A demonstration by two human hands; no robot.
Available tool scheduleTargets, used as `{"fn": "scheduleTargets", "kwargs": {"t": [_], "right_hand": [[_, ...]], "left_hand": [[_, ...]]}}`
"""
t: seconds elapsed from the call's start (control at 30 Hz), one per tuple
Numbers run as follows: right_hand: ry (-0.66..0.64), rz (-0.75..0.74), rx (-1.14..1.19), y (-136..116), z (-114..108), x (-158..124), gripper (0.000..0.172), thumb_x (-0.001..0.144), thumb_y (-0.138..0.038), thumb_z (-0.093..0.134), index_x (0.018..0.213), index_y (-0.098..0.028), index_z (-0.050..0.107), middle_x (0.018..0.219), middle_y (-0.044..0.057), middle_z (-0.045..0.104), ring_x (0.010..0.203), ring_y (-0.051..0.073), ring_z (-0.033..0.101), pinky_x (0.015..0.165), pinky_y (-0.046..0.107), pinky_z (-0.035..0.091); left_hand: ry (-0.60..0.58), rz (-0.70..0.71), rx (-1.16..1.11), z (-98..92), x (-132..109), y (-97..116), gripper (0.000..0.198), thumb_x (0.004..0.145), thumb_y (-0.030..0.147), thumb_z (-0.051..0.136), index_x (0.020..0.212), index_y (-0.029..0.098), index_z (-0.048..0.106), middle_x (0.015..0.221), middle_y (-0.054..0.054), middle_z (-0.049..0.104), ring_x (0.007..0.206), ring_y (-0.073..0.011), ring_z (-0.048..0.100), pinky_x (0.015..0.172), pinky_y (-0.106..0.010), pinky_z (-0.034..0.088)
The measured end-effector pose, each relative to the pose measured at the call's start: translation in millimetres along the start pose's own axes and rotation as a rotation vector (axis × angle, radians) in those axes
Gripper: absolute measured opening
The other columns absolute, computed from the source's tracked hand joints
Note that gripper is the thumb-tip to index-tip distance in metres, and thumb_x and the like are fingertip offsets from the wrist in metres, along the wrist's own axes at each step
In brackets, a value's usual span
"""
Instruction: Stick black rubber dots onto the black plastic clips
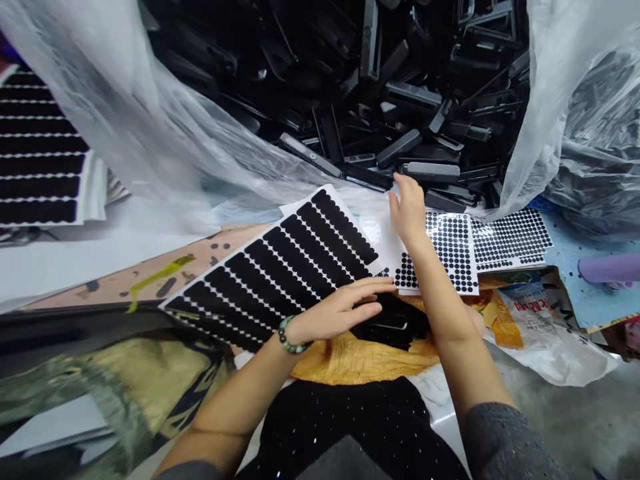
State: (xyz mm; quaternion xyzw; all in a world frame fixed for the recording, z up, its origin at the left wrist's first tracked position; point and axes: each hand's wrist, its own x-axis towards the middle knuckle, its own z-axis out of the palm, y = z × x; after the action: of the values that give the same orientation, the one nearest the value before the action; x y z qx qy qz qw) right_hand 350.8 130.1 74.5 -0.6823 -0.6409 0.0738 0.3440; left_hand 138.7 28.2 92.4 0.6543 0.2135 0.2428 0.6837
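Observation:
My right hand [409, 210] reaches up to the edge of a heap of black plastic parts [350, 87]. Its fingertips are at the end of a black part with a grey ribbed top [431, 172], and no grip shows. Under that wrist lie sheets of small black round stickers [450, 250]. My left hand [340, 310], with a green bead bracelet, lies flat with its fingers spread. It rests at the edge of a large sheet of black sticker strips [280, 267], above a black part [387, 325] lying on yellow cloth in my lap.
Clear plastic sheeting [125, 113] lines both sides of the heap. Another sticker sheet [40, 153] lies at far left. A printed plastic bag [540, 320] sits at right, a purple tube [610, 267] on a blue surface beyond it. Grey floor shows at lower right.

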Motion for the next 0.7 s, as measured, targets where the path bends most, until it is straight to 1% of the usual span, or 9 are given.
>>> {"fn": "scheduleTargets", "kwargs": {"t": [0.1, 0.17, 0.23, 0.33, 0.43, 0.5, 0.53, 0.63, 0.7], "right_hand": [[-0.097, 0.06, -0.165, -4, 16, 29, 0.046, 0.085, -0.005, 0.048, 0.129, -0.016, 0.056, 0.128, 0.018, 0.062, 0.124, 0.032, 0.052, 0.107, 0.055, 0.039], [-0.134, 0.106, -0.216, -11, 16, 35, 0.04, 0.085, -0.003, 0.047, 0.12, -0.014, 0.061, 0.117, 0.018, 0.065, 0.118, 0.033, 0.054, 0.105, 0.056, 0.039], [-0.085, 0.092, -0.182, -18, 9, 29, 0.029, 0.087, -0.006, 0.047, 0.108, -0.015, 0.066, 0.11, 0.017, 0.065, 0.112, 0.031, 0.056, 0.104, 0.054, 0.041], [0.025, -0.018, -0.069, -31, -8, -2, 0.026, 0.095, -0.018, 0.042, 0.103, -0.02, 0.066, 0.108, 0.013, 0.063, 0.106, 0.026, 0.057, 0.102, 0.049, 0.043], [-0.05, -0.129, -0.013, -40, -27, -46, 0.017, 0.093, -0.027, 0.051, 0.103, -0.027, 0.066, 0.101, 0.007, 0.065, 0.099, 0.022, 0.06, 0.1, 0.044, 0.047], [-0.139, -0.29, 0.149, -36, -41, -72, 0.018, 0.088, -0.03, 0.059, 0.105, -0.026, 0.064, 0.104, 0.008, 0.065, 0.103, 0.023, 0.061, 0.098, 0.043, 0.049], [-0.119, -0.283, 0.205, -31, -48, -83, 0.019, 0.088, -0.03, 0.058, 0.106, -0.026, 0.062, 0.105, 0.008, 0.065, 0.101, 0.023, 0.062, 0.094, 0.042, 0.051], [0.04, 0.044, 0.111, -7, -63, -104, 0.012, 0.09, -0.025, 0.051, 0.095, -0.023, 0.062, 0.092, 0.006, 0.062, 0.078, 0.018, 0.06, 0.074, 0.037, 0.054], [-0.045, 0.182, 0.013, 7, -63, -110, 0.008, 0.086, -0.021, 0.053, 0.083, -0.022, 0.06, 0.082, 0.003, 0.059, 0.071, 0.017, 0.056, 0.072, 0.036, 0.052]], "left_hand": [[0.193, -0.076, -0.202, -2.1, 6, 6, 0.028, 0.091, 0.033, 0.06, 0.115, 0.024, 0.071, 0.122, -0.009, 0.071, 0.115, -0.0209, 0.067, 0.094, -0.035, 0.059], [0.344, -0.113, -0.344, -7.1, 14, 8, 0.025, 0.089, 0.032, 0.062, 0.109, 0.021, 0.071, 0.119, -0.009, 0.072, 0.111, -0.0206, 0.069, 0.09, -0.032, 0.059], [0.463, -0.121, -0.458, -12.6, 26, 9, 0.023, 0.085, 0.029, 0.066, 0.106, 0.02, 0.07, 0.12, -0.009, 0.07, 0.113, -0.0211, 0.067, 0.09, -0.031, 0.058], [0.551, -0.113, -0.601, -16.3, 52, 9, 0.023, 0.087, 0.027, 0.064, 0.109, 0.023, 0.065, 0.128, -0.006, 0.065, 0.121, -0.0212, 0.062, 0.092, -0.031, 0.056], [0.591, -0.049, -0.642, -13.4, 75, 6, 0.018, 0.093, 0.034, 0.056, 0.108, 0.024, 0.06, 0.123, -0.003, 0.066, 0.124, -0.0197, 0.06, 0.093, -0.032, 0.055], [0.628, -0.007, -0.624, -11.0, 82, 4, 0.017, 0.093, 0.036, 0.055, 0.105, 0.024, 0.058, 0.114, -0.002, 0.069, 0.118, -0.0187, 0.063, 0.092, -0.031, 0.055], [0.64, -0.001, -0.62, -10.4, 82, 2, 0.018, 0.093, 0.037, 0.056, 0.105, 0.024, 0.057, 0.109, -0.002, 0.07, 0.114, -0.0182, 0.066, 0.091, -0.031, 0.056], [0.613, -0.039, -0.631, -10.9, 73, -4, 0.02, 0.089, 0.038, 0.06, 0.1, 0.022, 0.057, 0.096, -0.002, 0.071, 0.098, -0.0172, 0.071, 0.083, -0.029, 0.059], [0.593, -0.066, -0.635, -11.2, 63, -6, 0.021, 0.084, 0.036, 0.064, 0.097, 0.021, 0.058, 0.095, -0.002, 0.071, 0.091, -0.0166, 0.073, 0.077, -0.027, 0.06]]}}
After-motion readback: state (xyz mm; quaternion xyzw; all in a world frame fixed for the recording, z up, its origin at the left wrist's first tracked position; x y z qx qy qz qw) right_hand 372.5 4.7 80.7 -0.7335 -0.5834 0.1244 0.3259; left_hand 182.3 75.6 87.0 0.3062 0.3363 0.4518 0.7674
